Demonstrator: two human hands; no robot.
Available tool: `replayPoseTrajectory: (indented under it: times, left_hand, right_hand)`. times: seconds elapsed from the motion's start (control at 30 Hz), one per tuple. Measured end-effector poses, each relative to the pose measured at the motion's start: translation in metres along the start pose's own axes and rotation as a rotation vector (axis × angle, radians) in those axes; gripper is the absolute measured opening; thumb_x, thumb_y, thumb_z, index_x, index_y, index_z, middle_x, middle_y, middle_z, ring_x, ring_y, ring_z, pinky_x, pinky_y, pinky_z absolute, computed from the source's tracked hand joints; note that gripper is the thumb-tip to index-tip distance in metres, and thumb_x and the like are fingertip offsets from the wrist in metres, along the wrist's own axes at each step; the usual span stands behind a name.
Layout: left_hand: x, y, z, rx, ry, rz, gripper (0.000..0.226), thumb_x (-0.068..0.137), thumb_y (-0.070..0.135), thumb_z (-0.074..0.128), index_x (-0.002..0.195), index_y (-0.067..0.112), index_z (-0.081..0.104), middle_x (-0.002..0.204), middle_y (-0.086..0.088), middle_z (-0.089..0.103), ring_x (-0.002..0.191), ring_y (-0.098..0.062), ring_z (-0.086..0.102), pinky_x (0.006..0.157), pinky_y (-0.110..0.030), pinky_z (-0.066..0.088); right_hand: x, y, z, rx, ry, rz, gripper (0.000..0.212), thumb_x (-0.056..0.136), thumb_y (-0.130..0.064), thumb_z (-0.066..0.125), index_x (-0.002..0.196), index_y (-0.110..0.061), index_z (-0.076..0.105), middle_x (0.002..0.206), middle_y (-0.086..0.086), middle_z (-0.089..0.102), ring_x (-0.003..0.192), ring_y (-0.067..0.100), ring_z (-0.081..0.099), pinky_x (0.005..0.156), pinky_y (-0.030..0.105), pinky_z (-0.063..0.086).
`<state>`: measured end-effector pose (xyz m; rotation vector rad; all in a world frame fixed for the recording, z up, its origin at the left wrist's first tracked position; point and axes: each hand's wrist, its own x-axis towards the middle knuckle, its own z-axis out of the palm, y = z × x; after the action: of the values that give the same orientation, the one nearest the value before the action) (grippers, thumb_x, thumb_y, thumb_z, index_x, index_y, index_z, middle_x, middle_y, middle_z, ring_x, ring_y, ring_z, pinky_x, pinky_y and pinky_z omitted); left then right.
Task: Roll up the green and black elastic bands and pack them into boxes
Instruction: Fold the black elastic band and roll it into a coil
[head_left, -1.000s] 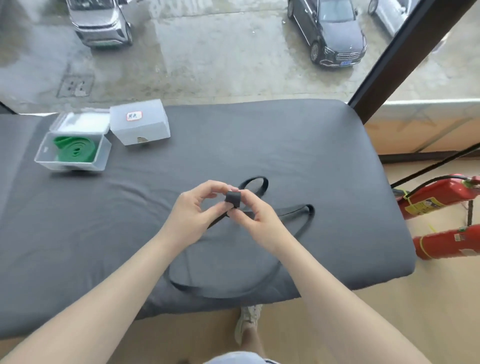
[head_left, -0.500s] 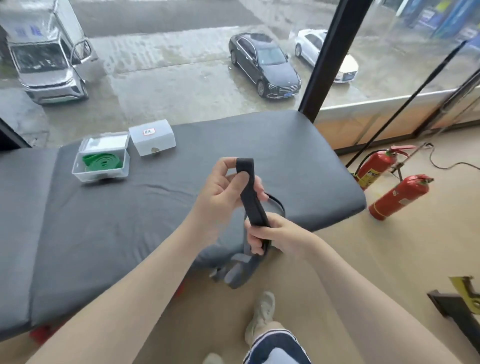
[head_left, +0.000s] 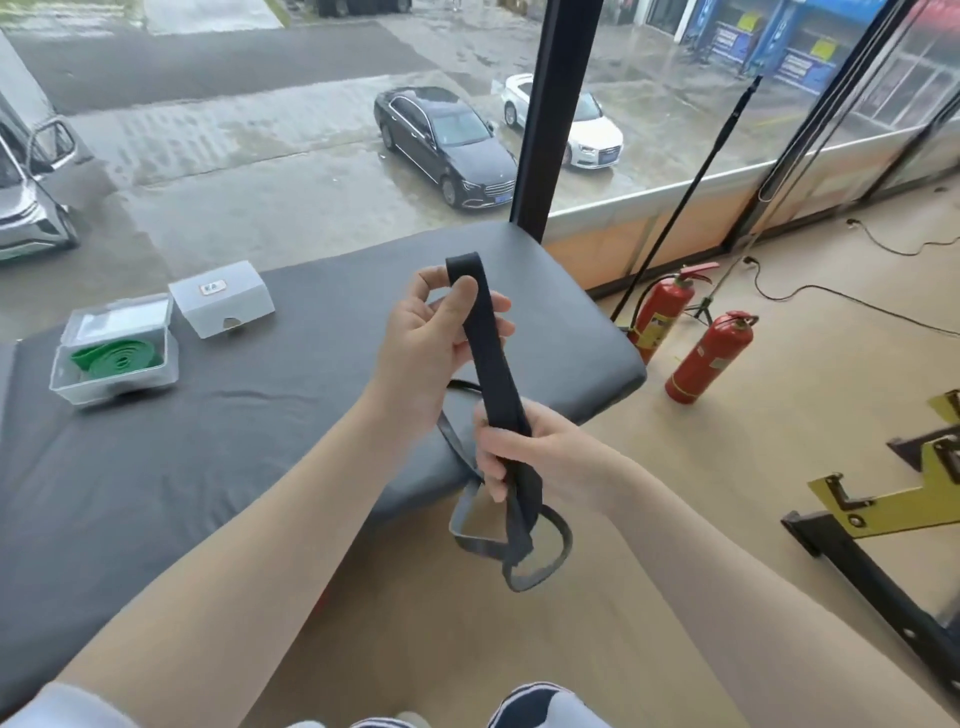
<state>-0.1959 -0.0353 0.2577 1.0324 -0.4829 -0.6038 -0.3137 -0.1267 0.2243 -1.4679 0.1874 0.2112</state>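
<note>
Head view: grey padded tabletop (head_left: 218, 467) by a window over wet parking. Left hand (head_left: 431, 338) grip pinches the top fold of the black band (head_left: 493, 374); right hand (head_left: 524, 452) grip grasps it lower, loops dangling. Green band (head_left: 117, 358) coiled in open clear box (head_left: 114, 379); closed box (head_left: 223, 299) beside.

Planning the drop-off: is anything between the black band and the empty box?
Nothing visible on the mat between them. The white box appears closed, though, while both hands grip the unrolled black band.
</note>
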Motion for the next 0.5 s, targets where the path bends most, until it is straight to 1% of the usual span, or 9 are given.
replayPoseTrajectory:
  times: [0.07,0.13,0.17,0.23,0.33,0.37,0.4,0.47,0.5]
  left_hand:
    - [0.005,-0.007,0.005,0.054,0.025,0.005,0.003,0.095,0.017,0.046,0.094,0.014,0.047,0.072,0.001,0.071,0.065,-0.016,0.068,0.063,-0.027,0.055]
    - [0.005,-0.016,0.01,0.113,0.034,-0.005,0.003,0.096,0.016,0.045,0.095,0.014,0.047,0.071,0.001,0.071,0.068,-0.018,0.069,0.068,-0.029,0.056]
    - [0.003,-0.022,0.014,0.136,0.032,-0.016,0.002,0.096,0.015,0.044,0.096,0.014,0.046,0.072,0.001,0.071,0.07,-0.018,0.069,0.07,-0.03,0.057]
    - [-0.001,-0.032,0.023,0.178,0.032,-0.038,0.003,0.096,0.014,0.043,0.098,0.015,0.045,0.074,0.002,0.072,0.074,-0.019,0.07,0.076,-0.031,0.057]
    - [-0.003,-0.045,0.037,0.202,0.073,-0.031,0.005,0.097,0.013,0.042,0.099,0.015,0.046,0.08,0.001,0.072,0.081,-0.021,0.069,0.08,-0.031,0.056]
    - [-0.003,-0.047,0.042,0.189,0.095,-0.02,0.006,0.097,0.012,0.042,0.099,0.015,0.046,0.082,0.0,0.072,0.082,-0.021,0.069,0.08,-0.031,0.056]
    - [-0.001,-0.049,0.046,0.18,0.114,-0.009,0.006,0.097,0.012,0.041,0.099,0.015,0.046,0.084,-0.001,0.072,0.084,-0.022,0.069,0.08,-0.03,0.056]
    - [0.002,-0.052,0.055,0.185,0.135,0.016,0.008,0.098,0.009,0.04,0.098,0.015,0.046,0.088,-0.001,0.071,0.087,-0.022,0.069,0.081,-0.032,0.056]
    - [0.004,-0.054,0.058,0.195,0.145,0.03,0.009,0.098,0.009,0.039,0.098,0.015,0.046,0.089,-0.001,0.071,0.088,-0.022,0.069,0.083,-0.033,0.056]
  right_hand:
    - [0.006,0.011,-0.015,-0.183,0.327,-0.071,0.011,0.092,-0.01,0.053,0.092,-0.007,0.043,0.064,0.008,0.052,0.053,0.018,0.05,0.062,0.034,0.048]
    - [0.01,0.023,-0.034,-0.349,0.478,-0.064,0.023,0.09,-0.017,0.059,0.095,-0.002,0.043,0.07,0.014,0.056,0.06,0.024,0.054,0.068,0.041,0.05]
    - [0.012,0.029,-0.043,-0.472,0.508,-0.041,0.024,0.089,-0.021,0.06,0.093,-0.004,0.044,0.073,0.013,0.057,0.065,0.026,0.054,0.069,0.042,0.049]
    - [0.016,0.037,-0.058,-0.696,0.521,-0.009,0.02,0.088,-0.025,0.06,0.088,-0.01,0.047,0.075,0.004,0.055,0.07,0.022,0.052,0.069,0.037,0.046]
    - [0.021,0.041,-0.075,-0.857,0.512,-0.104,0.018,0.087,-0.024,0.062,0.093,-0.007,0.057,0.098,-0.001,0.057,0.086,0.021,0.054,0.079,0.033,0.046]
    - [0.022,0.04,-0.08,-0.815,0.497,-0.107,0.017,0.088,-0.022,0.06,0.095,-0.006,0.06,0.099,0.0,0.057,0.088,0.02,0.054,0.079,0.031,0.045]
    - [0.021,0.037,-0.083,-0.7,0.453,-0.086,0.016,0.09,-0.019,0.057,0.099,-0.007,0.061,0.096,0.001,0.06,0.087,0.02,0.056,0.079,0.028,0.045]
    - [0.016,0.035,-0.088,-0.381,0.266,-0.037,0.017,0.095,-0.015,0.048,0.111,-0.011,0.054,0.083,0.003,0.065,0.078,0.017,0.061,0.078,0.026,0.049]
    - [0.015,0.037,-0.091,-0.255,0.183,-0.036,0.017,0.097,-0.014,0.045,0.113,-0.012,0.048,0.077,0.003,0.066,0.071,0.017,0.061,0.076,0.028,0.05]
